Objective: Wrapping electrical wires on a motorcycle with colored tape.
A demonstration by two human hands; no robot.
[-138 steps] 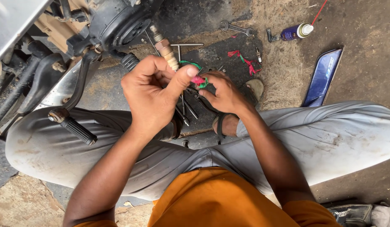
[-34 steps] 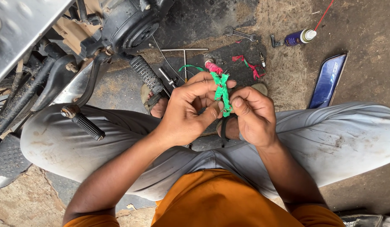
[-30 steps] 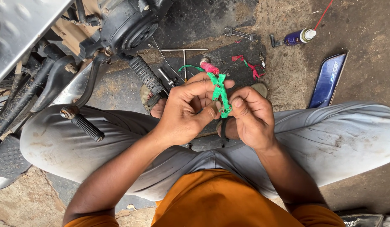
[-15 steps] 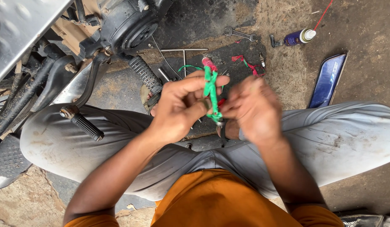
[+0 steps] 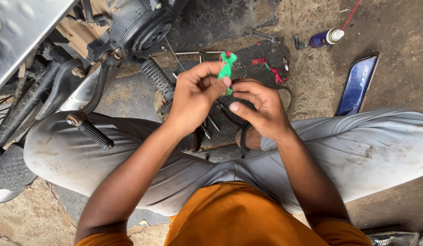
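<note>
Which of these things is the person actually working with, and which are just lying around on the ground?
In hand:
- green strip, pinched by the left hand
- right hand, fingers beside the strip

Lying about:
- spanner
- spray can
- blue panel
- red scraps
- loose tools on the dark mat
- motorbike engine

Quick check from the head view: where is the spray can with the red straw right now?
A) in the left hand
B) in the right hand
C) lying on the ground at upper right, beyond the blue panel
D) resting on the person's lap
C: the spray can lies on the dirt above the blue panel, while the left hand and right hand pinch a green strip.
</note>
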